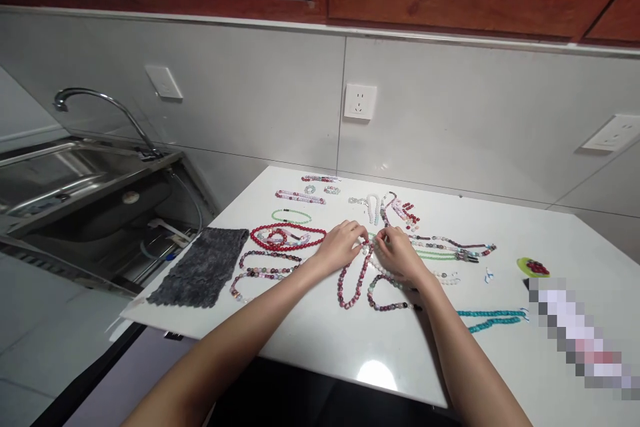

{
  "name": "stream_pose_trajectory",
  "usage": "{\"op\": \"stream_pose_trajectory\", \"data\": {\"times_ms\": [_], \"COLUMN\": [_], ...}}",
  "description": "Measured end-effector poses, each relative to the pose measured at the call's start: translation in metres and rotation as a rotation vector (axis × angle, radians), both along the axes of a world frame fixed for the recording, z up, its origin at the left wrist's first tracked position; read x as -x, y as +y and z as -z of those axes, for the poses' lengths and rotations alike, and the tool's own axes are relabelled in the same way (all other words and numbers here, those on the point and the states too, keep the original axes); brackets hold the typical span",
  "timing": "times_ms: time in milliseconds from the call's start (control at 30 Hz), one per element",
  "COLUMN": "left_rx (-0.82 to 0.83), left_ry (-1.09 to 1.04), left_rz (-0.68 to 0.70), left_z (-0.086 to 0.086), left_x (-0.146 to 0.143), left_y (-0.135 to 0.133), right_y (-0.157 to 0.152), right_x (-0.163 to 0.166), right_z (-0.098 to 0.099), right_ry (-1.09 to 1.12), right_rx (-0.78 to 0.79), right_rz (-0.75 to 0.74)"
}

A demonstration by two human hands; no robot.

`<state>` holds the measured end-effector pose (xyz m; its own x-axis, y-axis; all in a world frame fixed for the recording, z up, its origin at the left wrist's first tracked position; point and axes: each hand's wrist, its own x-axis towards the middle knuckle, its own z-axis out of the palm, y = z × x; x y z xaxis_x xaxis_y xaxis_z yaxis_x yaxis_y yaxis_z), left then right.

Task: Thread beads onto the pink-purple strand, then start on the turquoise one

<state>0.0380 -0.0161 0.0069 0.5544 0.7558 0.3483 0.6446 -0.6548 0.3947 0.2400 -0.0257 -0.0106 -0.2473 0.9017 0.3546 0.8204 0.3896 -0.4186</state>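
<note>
A loop of dark red beads, a bead necklace (354, 303), lies on the white counter with its upper end between my two hands. My left hand (343, 245) is closed, its fingertips pinching at that end. From the other side my right hand (399, 252) is closed in a pinch at the same place; its fingers partly hide what they hold. White beads (386, 269) run beneath my right hand. A mixed-colour bead strand (383, 307) curves below my right wrist. Left of my left hand lies a bright red bead necklace (260, 245), around smaller bead loops.
More strands cover the white counter (320, 340), including turquoise beads (493, 313) at right and a green bracelet (291, 221). A dark grey cloth (200, 270) lies left. A green dish (526, 267) holds red beads. Beyond the left edge is a metal sink (75, 160).
</note>
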Motion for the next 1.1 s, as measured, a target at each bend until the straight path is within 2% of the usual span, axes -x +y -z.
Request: {"op": "stream_pose_trajectory", "data": {"times_ms": [300, 733, 933, 1100], "left_rx": [-0.079, -0.118, -0.068, 0.02], "left_ry": [0.115, 0.11, 0.034, -0.05], "left_rz": [-0.02, -0.01, -0.07, -0.11], "left_z": [0.009, 0.004, 0.005, 0.0], "left_x": [-0.012, -0.018, -0.012, -0.009], "left_y": [0.002, 0.009, 0.006, -0.002], "right_y": [-0.001, -0.004, -0.013, -0.02], "right_x": [0.0, 0.001, 0.004, 0.009], "right_z": [-0.001, -0.002, -0.009, -0.019], "right_ry": [-0.053, -0.098, -0.194, -0.231], "right_rx": [-0.003, -0.044, -0.134, -0.146], "right_rz": [0.007, 0.026, -0.005, -0.033]}}
